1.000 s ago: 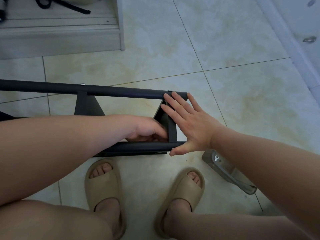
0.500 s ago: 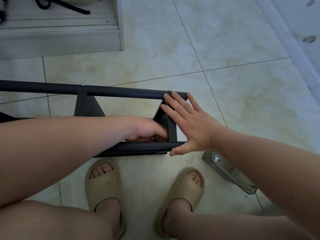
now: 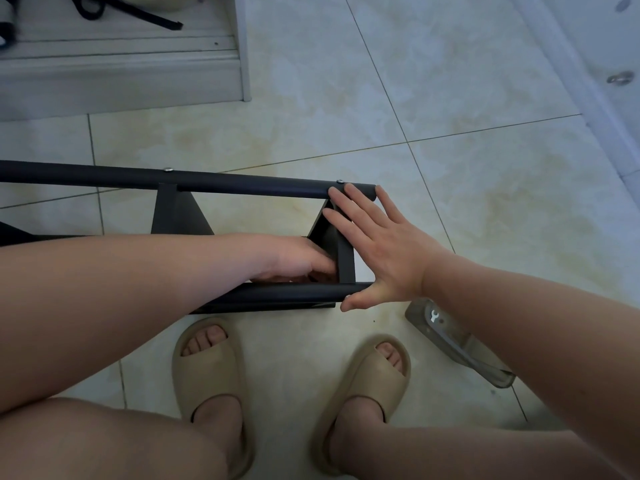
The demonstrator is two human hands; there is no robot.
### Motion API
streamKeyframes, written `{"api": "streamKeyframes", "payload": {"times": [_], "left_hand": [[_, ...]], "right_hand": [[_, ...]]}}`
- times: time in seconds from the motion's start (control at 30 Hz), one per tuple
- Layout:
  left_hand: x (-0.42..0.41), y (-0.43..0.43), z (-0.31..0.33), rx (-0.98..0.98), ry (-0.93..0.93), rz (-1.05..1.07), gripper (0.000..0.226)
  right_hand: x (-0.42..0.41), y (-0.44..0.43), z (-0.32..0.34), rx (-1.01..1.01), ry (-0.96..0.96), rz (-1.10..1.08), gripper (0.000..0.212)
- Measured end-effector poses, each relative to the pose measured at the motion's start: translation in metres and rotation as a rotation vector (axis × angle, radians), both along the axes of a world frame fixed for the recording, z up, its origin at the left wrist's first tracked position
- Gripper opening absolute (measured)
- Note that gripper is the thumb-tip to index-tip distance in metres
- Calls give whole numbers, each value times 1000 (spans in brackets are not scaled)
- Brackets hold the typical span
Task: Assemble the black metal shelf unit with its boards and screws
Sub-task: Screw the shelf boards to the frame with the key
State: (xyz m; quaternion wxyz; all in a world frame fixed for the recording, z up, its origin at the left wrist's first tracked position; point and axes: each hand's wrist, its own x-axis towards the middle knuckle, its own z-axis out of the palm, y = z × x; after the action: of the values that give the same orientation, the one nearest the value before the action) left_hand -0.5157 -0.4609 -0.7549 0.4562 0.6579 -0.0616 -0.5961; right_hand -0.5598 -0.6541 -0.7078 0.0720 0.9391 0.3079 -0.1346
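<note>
1. At the upper left, a grey cabinet base [image 3: 121,81] stood on the tiled floor [image 3: 450,98], with black straps [image 3: 131,10] lying on it.
2. Nearer to me, the black metal frame [image 3: 242,183] lay on that floor, its two long tubes running in from the left edge, just beyond my slippers [image 3: 207,368].
3. My left hand [image 3: 301,259] reached in between the two tubes, fingers curled beside the foot of the end crossbar [image 3: 346,261]. I cannot tell whether they pinched anything.
4. My right hand [image 3: 388,251] lay spread flat against the frame's right end, fingertips on the far tube beside a screw head [image 3: 340,181], thumb at the near tube's end.
5. Farther right, a clear plastic bag [image 3: 457,344] holding a small wrench [image 3: 434,316] lay on the floor, partly hidden by my right forearm.
</note>
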Motion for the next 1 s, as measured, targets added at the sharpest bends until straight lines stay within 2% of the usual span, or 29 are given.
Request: {"api": "streamKeyframes", "payload": {"times": [0.13, 0.47, 0.57, 0.67, 0.73, 0.83, 1.0], "left_hand": [[2, 0, -1, -9, 4, 4, 7], [4, -1, 0, -69, 113, 87, 16], [0, 0, 3, -60, 162, 52, 23], [-2, -1, 3, -12, 66, -6, 33], [-1, -1, 3, -17, -5, -10, 27], [0, -1, 3, -30, 4, 5, 9], [1, -3, 1, -45, 43, 29, 8]], "right_hand": [[0, 0, 1, 0, 2, 0, 130], [0, 0, 1, 7, -1, 1, 130], [0, 0, 0, 14, -3, 2, 130], [0, 0, 0, 18, -3, 1, 130], [0, 0, 0, 15, -4, -1, 130], [0, 0, -1, 6, -8, 1, 130], [0, -1, -2, 17, -11, 3, 130]]}}
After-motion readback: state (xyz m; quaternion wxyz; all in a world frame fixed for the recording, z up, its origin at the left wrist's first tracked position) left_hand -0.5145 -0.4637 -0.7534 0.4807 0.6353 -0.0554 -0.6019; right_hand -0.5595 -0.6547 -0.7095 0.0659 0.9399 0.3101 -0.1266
